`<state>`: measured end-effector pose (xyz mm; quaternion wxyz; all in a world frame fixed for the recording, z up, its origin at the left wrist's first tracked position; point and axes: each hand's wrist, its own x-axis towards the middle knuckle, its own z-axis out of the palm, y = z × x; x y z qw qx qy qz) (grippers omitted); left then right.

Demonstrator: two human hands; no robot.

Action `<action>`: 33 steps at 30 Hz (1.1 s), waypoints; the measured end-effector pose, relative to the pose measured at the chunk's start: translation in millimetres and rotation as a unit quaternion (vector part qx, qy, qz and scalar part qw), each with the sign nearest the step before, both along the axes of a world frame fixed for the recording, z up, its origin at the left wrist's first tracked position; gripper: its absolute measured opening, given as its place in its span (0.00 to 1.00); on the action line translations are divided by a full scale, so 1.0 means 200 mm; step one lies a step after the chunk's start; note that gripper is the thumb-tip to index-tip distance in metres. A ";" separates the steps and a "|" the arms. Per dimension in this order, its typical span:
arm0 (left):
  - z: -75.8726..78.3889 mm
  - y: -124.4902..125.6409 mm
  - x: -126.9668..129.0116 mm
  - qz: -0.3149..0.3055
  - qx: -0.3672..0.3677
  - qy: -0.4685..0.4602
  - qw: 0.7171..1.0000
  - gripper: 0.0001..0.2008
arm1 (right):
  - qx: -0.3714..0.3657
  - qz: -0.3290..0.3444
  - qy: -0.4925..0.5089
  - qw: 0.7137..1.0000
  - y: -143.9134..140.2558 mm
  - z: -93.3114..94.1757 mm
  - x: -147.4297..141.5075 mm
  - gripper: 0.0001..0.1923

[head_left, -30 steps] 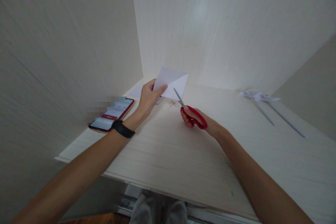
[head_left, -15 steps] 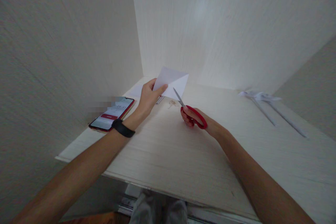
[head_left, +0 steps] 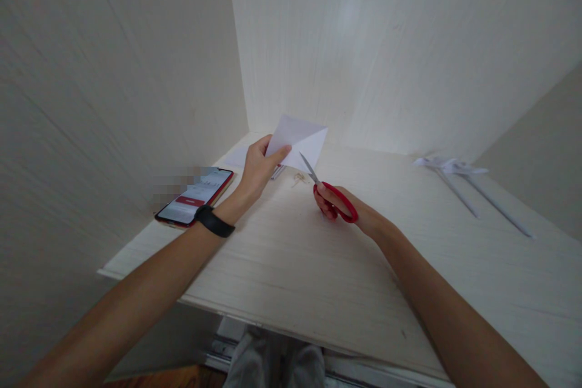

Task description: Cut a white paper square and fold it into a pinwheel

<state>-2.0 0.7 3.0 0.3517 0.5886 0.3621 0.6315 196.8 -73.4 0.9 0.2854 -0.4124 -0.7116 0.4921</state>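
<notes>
Left hand [head_left: 260,165] pinches white folded paper [head_left: 300,136], thumb on the near face; fingers behind mostly hidden by the sheet. Paper is up above the back of the desk [head_left: 282,260], crease running to its right corner. Right hand [head_left: 324,203] grips scissors [head_left: 347,201] by the red handles, blades pointing up-left; tip overlaps the paper in view, contact can't be told. Some right-hand fingers covered by the handles. Slim object [head_left: 277,173] partly under the paper, unclear what. Small tan bits [head_left: 299,179] beside it, too small to identify. Pale sheet [head_left: 234,158] partly blocked by the left hand. Phone [head_left: 197,197] at left, screen lit, text unreadable, area beside it pixelated. 2 white sticks [head_left: 498,206] with folded paper tops [head_left: 448,165] at far right, tops blurry. Both forearms cut off by the frame; dark wristband [head_left: 214,222] on the left. Desk pale, wood-grained, front edge worn; matching back wall [head_left: 345,54] and left wall [head_left: 122,73]. Legs [head_left: 273,364] below, cropped. Dim light.
</notes>
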 end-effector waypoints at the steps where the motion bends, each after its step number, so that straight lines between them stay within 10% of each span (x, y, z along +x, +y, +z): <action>1: 0.00 0.00 0.00 0.000 0.000 0.000 1.000 0.11 | 0.000 -0.001 -0.001 1.000 0.00 0.00 0.00 0.31; 33: -0.01 -0.01 0.01 -0.016 -0.011 0.021 1.000 0.12 | -0.012 -0.008 0.022 1.000 0.02 -0.02 0.01 0.30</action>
